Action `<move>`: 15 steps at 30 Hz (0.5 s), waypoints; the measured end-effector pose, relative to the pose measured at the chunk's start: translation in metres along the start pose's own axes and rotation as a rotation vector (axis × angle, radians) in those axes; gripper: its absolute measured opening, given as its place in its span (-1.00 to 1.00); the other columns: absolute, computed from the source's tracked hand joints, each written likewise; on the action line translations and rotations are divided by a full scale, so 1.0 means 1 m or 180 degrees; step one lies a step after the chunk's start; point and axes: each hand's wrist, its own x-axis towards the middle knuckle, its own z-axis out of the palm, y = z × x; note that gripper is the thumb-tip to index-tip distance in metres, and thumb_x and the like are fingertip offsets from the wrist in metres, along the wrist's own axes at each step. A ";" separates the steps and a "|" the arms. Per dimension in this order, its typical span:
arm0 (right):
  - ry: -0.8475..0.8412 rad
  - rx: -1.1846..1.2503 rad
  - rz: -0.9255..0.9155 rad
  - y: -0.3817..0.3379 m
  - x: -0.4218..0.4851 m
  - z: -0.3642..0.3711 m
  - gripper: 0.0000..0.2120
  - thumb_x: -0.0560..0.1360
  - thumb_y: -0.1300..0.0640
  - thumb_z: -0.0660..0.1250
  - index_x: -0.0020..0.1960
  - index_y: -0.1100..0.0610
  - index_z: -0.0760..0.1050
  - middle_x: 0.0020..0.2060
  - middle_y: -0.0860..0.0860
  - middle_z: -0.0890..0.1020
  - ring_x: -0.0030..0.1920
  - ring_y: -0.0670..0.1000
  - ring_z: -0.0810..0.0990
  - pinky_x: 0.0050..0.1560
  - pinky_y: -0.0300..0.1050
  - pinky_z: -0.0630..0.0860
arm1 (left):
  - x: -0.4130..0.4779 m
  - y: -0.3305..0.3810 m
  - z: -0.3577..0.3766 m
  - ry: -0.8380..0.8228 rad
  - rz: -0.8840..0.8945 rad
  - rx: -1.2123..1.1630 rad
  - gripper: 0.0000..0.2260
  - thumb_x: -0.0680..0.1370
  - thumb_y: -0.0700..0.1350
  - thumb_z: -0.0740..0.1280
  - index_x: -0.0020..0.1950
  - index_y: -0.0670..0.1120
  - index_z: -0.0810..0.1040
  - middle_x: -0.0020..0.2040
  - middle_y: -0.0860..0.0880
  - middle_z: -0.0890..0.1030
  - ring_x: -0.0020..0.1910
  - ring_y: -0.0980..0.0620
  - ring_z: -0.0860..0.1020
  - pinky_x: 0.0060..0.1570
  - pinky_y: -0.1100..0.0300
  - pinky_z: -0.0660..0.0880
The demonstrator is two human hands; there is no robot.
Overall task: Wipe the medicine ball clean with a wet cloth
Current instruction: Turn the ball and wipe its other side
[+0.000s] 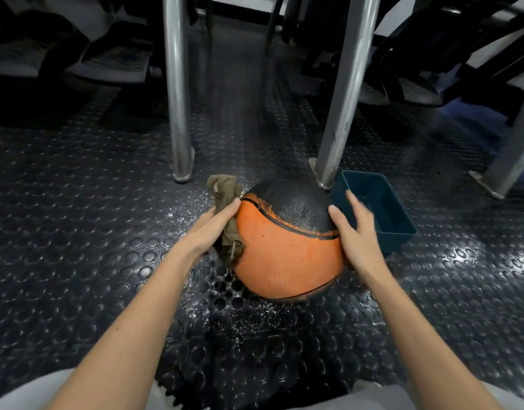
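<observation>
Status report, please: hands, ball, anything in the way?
Left hand presses cloth against ball, left side. Right hand flat on its right side. Ball sits on floor mat. Blue tub close behind right hand.

An orange and black textured medicine ball (287, 247) sits on the studded black rubber floor mat (77, 232). The left hand (209, 232) presses a crumpled olive-brown cloth (225, 196) against its left side; the right hand (358, 232) lies flat on its right side, beside a dark teal plastic tub (382, 229).
</observation>
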 end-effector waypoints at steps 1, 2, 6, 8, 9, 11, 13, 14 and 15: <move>0.0166 -0.0115 -0.0453 -0.005 -0.002 0.002 -0.54 0.54 -0.07 0.25 0.42 -0.17 0.25 0.49 -0.06 0.15 0.42 -0.19 0.13 0.37 -0.21 0.09 | -0.001 0.001 0.000 -0.0020 -0.0019 0.0002 -0.43 0.50 0.31 0.15 0.39 -0.01 0.37 0.16 0.02 0.53 0.05 0.05 0.49 0.10 0.16 0.33; 0.0178 -0.0177 -0.0840 -0.008 -0.003 0.005 -0.63 0.57 -0.01 0.23 0.36 -0.20 0.30 0.47 -0.08 0.19 0.41 -0.21 0.13 0.39 -0.20 0.09 | -0.002 0.002 0.000 -0.0038 -0.0007 -0.0013 -0.45 0.52 0.29 0.15 0.39 -0.01 0.36 0.13 0.03 0.53 0.05 0.06 0.50 0.10 0.16 0.34; -0.0269 -0.0769 -0.1370 0.003 0.000 0.023 -0.72 0.60 -0.05 0.08 0.25 -0.37 0.25 0.42 -0.19 0.22 0.47 -0.14 0.08 0.49 0.11 0.02 | -0.004 0.008 -0.001 0.0195 0.0169 0.0071 -0.65 0.56 0.21 0.20 0.21 0.02 0.45 0.17 -0.02 0.48 0.09 0.03 0.49 0.25 0.08 0.37; -0.0322 -0.0742 -0.1340 0.005 0.003 0.024 -0.71 0.60 -0.05 0.06 0.25 -0.39 0.24 0.43 -0.19 0.22 0.47 -0.13 0.07 0.49 0.16 0.01 | -0.013 0.020 -0.003 0.0420 0.0419 0.0343 -0.73 0.57 0.17 0.21 0.13 0.03 0.44 0.21 -0.01 0.26 0.08 0.07 0.40 0.31 0.13 0.28; -0.0335 -0.0688 -0.1315 0.005 0.003 0.023 -0.71 0.59 -0.06 0.06 0.25 -0.38 0.25 0.43 -0.18 0.23 0.47 -0.13 0.07 0.49 0.15 0.01 | -0.020 0.024 -0.003 0.0585 0.0576 0.0454 -0.77 0.58 0.12 0.21 0.14 0.03 0.43 0.19 0.02 0.18 0.09 0.08 0.36 0.33 0.13 0.25; -0.0311 -0.0662 -0.1283 0.005 0.005 0.020 -0.71 0.57 -0.08 0.04 0.25 -0.37 0.26 0.44 -0.17 0.24 0.47 -0.15 0.08 0.50 0.11 0.01 | -0.036 0.027 -0.001 0.0985 0.0915 0.0546 -0.75 0.58 0.07 0.23 0.23 0.04 0.45 0.18 0.07 0.15 0.17 0.06 0.31 0.38 0.12 0.21; -0.0327 -0.0660 -0.1255 0.005 0.004 0.020 -0.70 0.56 -0.09 0.04 0.25 -0.36 0.26 0.44 -0.17 0.24 0.47 -0.16 0.08 0.50 0.09 0.01 | -0.056 0.027 0.005 0.1282 0.1216 0.0705 -0.64 0.57 0.05 0.25 0.37 0.13 0.38 0.19 0.10 0.20 0.23 0.05 0.29 0.34 0.17 0.18; -0.0336 -0.0663 -0.1246 0.005 0.003 0.020 -0.70 0.56 -0.09 0.03 0.25 -0.35 0.26 0.44 -0.16 0.24 0.47 -0.15 0.08 0.50 0.10 0.01 | -0.062 0.027 0.010 0.1295 0.1351 0.0895 -0.58 0.57 0.03 0.26 0.43 0.18 0.31 0.20 0.11 0.24 0.23 0.04 0.28 0.30 0.19 0.16; -0.0362 -0.0687 -0.1248 0.005 0.001 0.020 -0.70 0.56 -0.09 0.04 0.25 -0.35 0.26 0.45 -0.15 0.24 0.47 -0.14 0.08 0.50 0.11 0.01 | -0.063 0.030 0.015 0.1237 0.1432 0.1078 -0.54 0.58 0.01 0.25 0.46 0.21 0.24 0.20 0.11 0.29 0.24 0.02 0.27 0.26 0.19 0.16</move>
